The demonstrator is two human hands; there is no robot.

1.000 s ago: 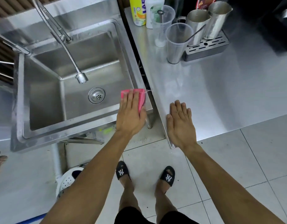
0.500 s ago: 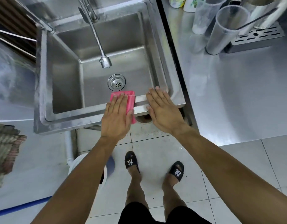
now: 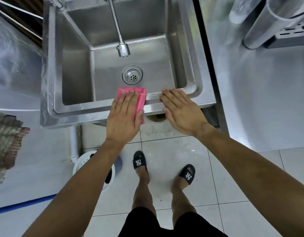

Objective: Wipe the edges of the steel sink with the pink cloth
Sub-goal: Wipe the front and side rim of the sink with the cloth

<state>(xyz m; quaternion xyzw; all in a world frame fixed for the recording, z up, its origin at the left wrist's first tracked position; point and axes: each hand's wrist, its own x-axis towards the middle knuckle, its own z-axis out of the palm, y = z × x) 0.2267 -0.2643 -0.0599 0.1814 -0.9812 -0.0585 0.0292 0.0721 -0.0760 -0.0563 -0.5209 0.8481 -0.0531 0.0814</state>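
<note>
Flat, both hands press the sink (image 3: 79,115) rim, pink cloth (image 3: 141,98) under left hand (image 3: 124,117).

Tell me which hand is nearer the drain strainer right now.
Left. The left hand presses the pink cloth on the front rim directly below the drain strainer; the right hand rests flat on that rim farther right.

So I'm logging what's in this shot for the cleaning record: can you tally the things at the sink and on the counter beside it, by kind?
Sinks: 1, the steel sink
Faucets: 1
Drain strainers: 1
Cloths: 1, the pink cloth under the flat left hand
Hands on the rim: 2, with the right hand
Clear cups: 2
Drip trays: 1
Total: 9
</note>
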